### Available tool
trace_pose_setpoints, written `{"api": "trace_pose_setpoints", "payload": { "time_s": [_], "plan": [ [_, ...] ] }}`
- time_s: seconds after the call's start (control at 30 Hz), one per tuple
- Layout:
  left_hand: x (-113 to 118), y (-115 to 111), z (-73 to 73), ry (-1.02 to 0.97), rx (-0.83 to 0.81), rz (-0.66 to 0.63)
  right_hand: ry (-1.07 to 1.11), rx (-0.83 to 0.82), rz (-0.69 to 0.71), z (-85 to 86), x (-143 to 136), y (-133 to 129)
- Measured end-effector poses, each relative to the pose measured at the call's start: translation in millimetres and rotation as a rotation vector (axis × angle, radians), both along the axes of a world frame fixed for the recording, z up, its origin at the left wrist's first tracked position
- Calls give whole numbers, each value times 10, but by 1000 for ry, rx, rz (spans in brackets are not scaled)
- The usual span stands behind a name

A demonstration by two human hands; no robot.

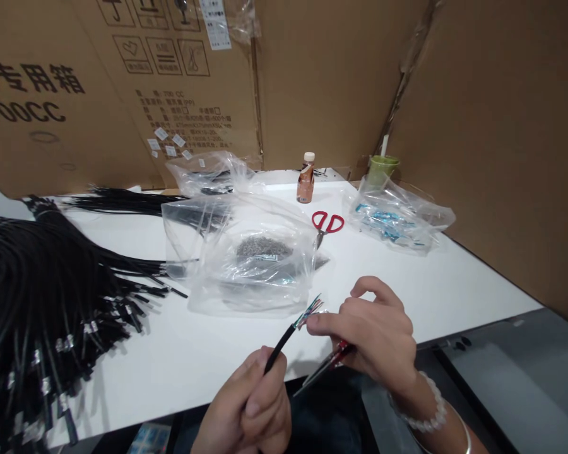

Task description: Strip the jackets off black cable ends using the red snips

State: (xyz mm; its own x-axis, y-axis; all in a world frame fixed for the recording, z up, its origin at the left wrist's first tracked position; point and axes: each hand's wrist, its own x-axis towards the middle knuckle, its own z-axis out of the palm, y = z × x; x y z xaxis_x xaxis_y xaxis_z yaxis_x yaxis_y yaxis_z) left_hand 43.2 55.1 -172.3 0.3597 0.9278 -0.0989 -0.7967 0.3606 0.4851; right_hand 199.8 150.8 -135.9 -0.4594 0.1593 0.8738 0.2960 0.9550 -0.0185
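Note:
My left hand is closed around a black cable, which points up and to the right. From the cable's stripped end, several thin coloured wires fan out. My right hand is just right of them, its thumb and a fingertip at the wires. Tucked in the palm of that hand are red-handled scissors, with their metal blades pointing down to the left. The handles are mostly hidden by the fingers.
A large bundle of black cables covers the left side of the white table. Beyond my hands are a clear bag of small metal parts, other scissors, a bottle, a bag with blue items and a green cup. Cardboard walls the back.

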Motion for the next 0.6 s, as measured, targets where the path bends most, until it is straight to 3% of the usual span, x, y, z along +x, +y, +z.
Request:
{"api": "trace_pose_setpoints", "payload": {
  "time_s": [0.13, 0.37, 0.6],
  "plan": [
    [11, 22, -4, -191, 28, -138, 2, 33, 14, -1, -18, 67],
    [13, -12, -130, -20, -6, -136, -18, -65, 58, 27, 2, 136],
    [-15, 67, -43, -36, -121, -111, 64, -99, 89, -71, -66, 304]
  ]
}}
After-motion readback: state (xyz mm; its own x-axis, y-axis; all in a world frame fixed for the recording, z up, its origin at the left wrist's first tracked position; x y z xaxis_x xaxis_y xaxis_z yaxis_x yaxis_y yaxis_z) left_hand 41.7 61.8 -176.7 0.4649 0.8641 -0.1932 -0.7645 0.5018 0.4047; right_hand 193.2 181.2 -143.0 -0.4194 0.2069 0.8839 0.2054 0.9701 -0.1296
